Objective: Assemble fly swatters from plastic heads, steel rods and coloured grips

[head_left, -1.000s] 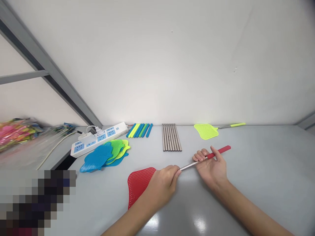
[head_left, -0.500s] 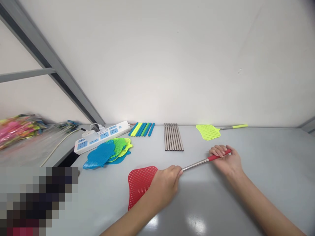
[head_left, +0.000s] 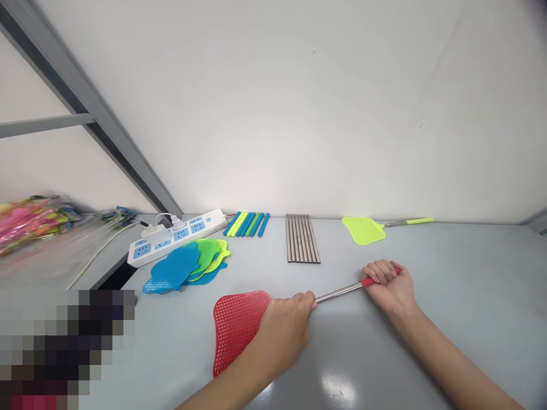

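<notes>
So I'm looking down at a grey table (head_left: pixel 448 319) with the red swatter (head_left: pixel 236 327) lying across the middle, and I'll place everything off that.

Far left of the swatter there's a pink and yellow bagged pile (head_left: pixel 29 219), blurry, can't tell what's in it. Closer in, up and left of the swatter's mesh head, sits a white power strip (head_left: pixel 177 236) with a plug in it, and just below that a stack of blue and green mesh heads (head_left: pixel 186 266) fanned out flat. Straight behind the swatter, near the wall, there's a row of blue and green grips (head_left: pixel 247 224), then a row of bare metal rods (head_left: pixel 302 246) side by side. Behind the swatter's handle end lies a yellow swatter (head_left: pixel 366 230), fully put together, well apart from my hands.

My left hand (head_left: pixel 284 330) is closed round the swatter where the mesh head meets the steel shaft (head_left: pixel 339 292), and it covers that joint so I can't see it. My right hand (head_left: pixel 391 285) is fisted tight on the red handle, only the tip poking out past my fingers (head_left: pixel 378 270). The shaft shows bare between the two hands. Nothing lies between the hands or right around them.
</notes>
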`<action>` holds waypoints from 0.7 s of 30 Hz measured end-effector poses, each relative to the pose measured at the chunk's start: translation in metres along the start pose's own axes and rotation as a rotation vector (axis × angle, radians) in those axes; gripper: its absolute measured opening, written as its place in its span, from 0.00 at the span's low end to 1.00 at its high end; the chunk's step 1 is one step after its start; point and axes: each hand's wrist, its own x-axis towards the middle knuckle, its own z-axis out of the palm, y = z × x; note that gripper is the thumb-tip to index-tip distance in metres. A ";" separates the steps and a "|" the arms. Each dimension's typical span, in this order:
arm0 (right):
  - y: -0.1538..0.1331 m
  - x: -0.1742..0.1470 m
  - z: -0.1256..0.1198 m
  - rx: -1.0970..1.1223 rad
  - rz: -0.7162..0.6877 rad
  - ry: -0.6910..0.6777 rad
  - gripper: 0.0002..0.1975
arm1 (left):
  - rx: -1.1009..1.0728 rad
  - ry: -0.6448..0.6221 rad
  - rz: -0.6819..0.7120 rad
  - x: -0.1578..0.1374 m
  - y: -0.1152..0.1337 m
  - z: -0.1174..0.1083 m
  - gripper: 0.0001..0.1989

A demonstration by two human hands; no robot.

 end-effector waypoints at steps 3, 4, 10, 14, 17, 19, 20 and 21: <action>0.002 -0.001 -0.001 -0.025 -0.005 -0.024 0.15 | -0.046 -0.028 -0.016 -0.001 0.000 -0.002 0.11; 0.002 -0.002 -0.001 -0.025 -0.004 -0.026 0.15 | -0.063 -0.030 -0.024 -0.001 0.000 -0.002 0.12; 0.005 -0.007 0.004 -0.057 -0.016 -0.064 0.16 | -0.159 -0.041 -0.050 -0.002 0.000 0.003 0.16; 0.010 -0.011 0.007 -0.042 -0.013 -0.046 0.16 | -0.187 -0.051 -0.045 -0.002 -0.001 0.004 0.16; 0.016 -0.014 0.007 -0.018 0.011 -0.008 0.16 | -0.196 -0.042 -0.038 -0.001 -0.001 0.005 0.16; 0.019 -0.015 0.007 -0.012 0.025 0.003 0.16 | -0.195 -0.037 -0.034 -0.001 -0.001 0.005 0.16; 0.020 -0.016 0.007 -0.016 0.027 -0.001 0.16 | -0.194 -0.035 -0.033 -0.002 -0.001 0.005 0.16; 0.021 -0.016 0.006 -0.024 0.025 -0.012 0.16 | -0.194 -0.032 -0.032 -0.002 -0.001 0.005 0.16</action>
